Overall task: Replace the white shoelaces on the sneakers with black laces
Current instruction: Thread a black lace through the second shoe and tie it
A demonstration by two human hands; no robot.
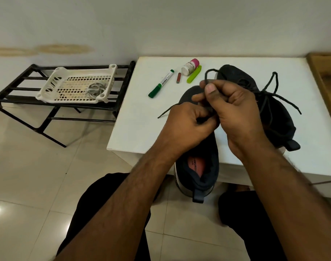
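Sneakers, 2 of them and both dark, sit on the white table [236, 62]; the near sneaker [198, 166] hangs its heel over the table's front edge toward the person, while the far sneaker [270, 113] lies to the right, already tied with a black bow. The black lace [208, 73] of the near sneaker rises in a loop above the right hand [234, 108], whose thumb and fingers pinch it; the left hand [187, 125] is curled just beside it, fingers closed on a lower part of the lace, and 1 free end trails left across the table. The lace looks thin, soft and limp, likely to slip unless pinched close to the knot; the shoe seems light and soft-walled, best steadied at the heel or sides. The eyelets and the knot itself are hidden behind both hands, so how far the tying has gone cannot be told; pale strands in the basket [76, 85] on the black rack [19, 95] may be the white laces, too small to confirm; a green marker [161, 82] lies behind.
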